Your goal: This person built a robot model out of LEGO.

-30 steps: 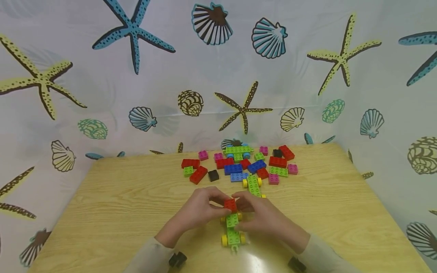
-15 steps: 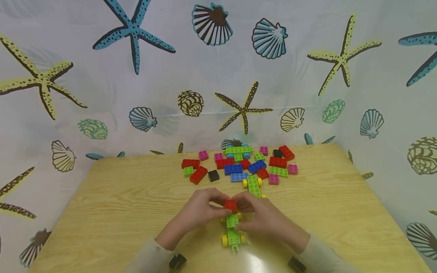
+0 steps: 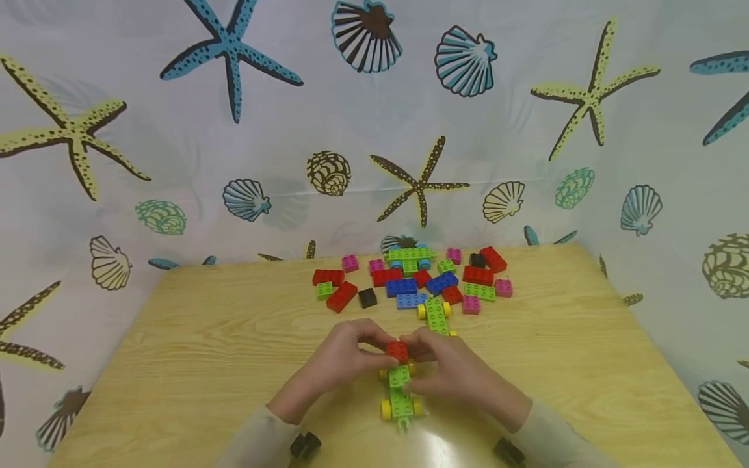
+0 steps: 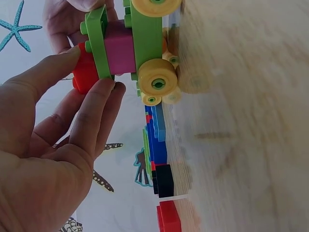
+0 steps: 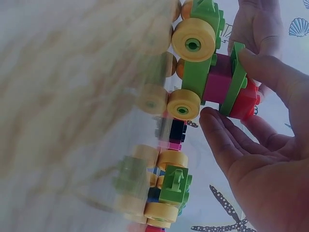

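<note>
A toy car with a green wheeled base and yellow wheels stands on the table between both hands. On the base sits a magenta brick, topped by a thin green plate. A red brick lies over the plate's far end. My left hand pinches the red brick with its thumb, fingers reaching beneath the plate. From the other side, my right hand grips the green plate between thumb and fingers, its index finger near the far side of the red brick.
Beyond the hands lies a second green base with yellow wheels. Farther back is a green base with blue wheels, amid scattered red bricks, blue bricks, black bricks and pink bricks. A patterned cloth hangs behind.
The head view has tilted slightly. Both hands stay at the stacked bricks with nearly the same hold, and the car stands in the same place.
</note>
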`<state>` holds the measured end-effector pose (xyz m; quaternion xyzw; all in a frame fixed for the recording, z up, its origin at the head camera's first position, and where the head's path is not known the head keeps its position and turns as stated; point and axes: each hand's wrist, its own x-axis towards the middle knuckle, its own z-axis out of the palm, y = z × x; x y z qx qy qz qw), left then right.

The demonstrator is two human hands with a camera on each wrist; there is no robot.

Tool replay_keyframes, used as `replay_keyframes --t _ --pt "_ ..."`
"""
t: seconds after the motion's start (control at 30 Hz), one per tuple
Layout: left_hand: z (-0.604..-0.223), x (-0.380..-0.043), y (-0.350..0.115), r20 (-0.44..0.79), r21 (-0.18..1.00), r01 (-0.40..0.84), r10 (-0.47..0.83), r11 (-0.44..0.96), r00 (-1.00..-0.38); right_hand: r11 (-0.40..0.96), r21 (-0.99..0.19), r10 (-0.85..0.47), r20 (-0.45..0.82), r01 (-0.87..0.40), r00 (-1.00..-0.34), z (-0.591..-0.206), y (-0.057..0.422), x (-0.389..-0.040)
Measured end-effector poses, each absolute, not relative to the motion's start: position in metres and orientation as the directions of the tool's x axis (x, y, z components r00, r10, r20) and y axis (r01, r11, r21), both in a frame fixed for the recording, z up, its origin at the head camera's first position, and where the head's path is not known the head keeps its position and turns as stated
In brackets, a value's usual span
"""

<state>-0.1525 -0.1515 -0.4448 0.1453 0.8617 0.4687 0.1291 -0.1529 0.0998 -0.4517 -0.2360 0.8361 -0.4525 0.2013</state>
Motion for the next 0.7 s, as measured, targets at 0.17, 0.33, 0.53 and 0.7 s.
replay_keyframes --t 0.17,0.33,0.53,0.7 --pt "-0.4482 -0.1524 -0.1513 -0.105 0.853 0.105 0.364 0.511 -0.925 0.483 -0.851 -0.572 -0.127 -0.207 -0.811 -0.4543 0.101 -0.1531" --pt "-0.4522 -0.1499 -0.1494 -0.111 0.856 0.085 0.342 0.511 -0.933 0.493 -0.85 -0.558 -0.143 -0.188 -0.817 -0.4579 0.1023 -0.1534" --pt "-0.45 -0.1481 -0.1458 -0.122 0.864 0.056 0.315 0.501 -0.941 0.504 -0.851 -0.534 -0.17 -0.15 -0.829 -0.4563 0.103 -0.1545" --pt "-0.449 -0.1473 -0.1455 -0.13 0.869 0.043 0.31 0.493 -0.942 0.493 -0.856 -0.541 -0.161 -0.156 -0.826 -0.4541 0.103 -0.1543"
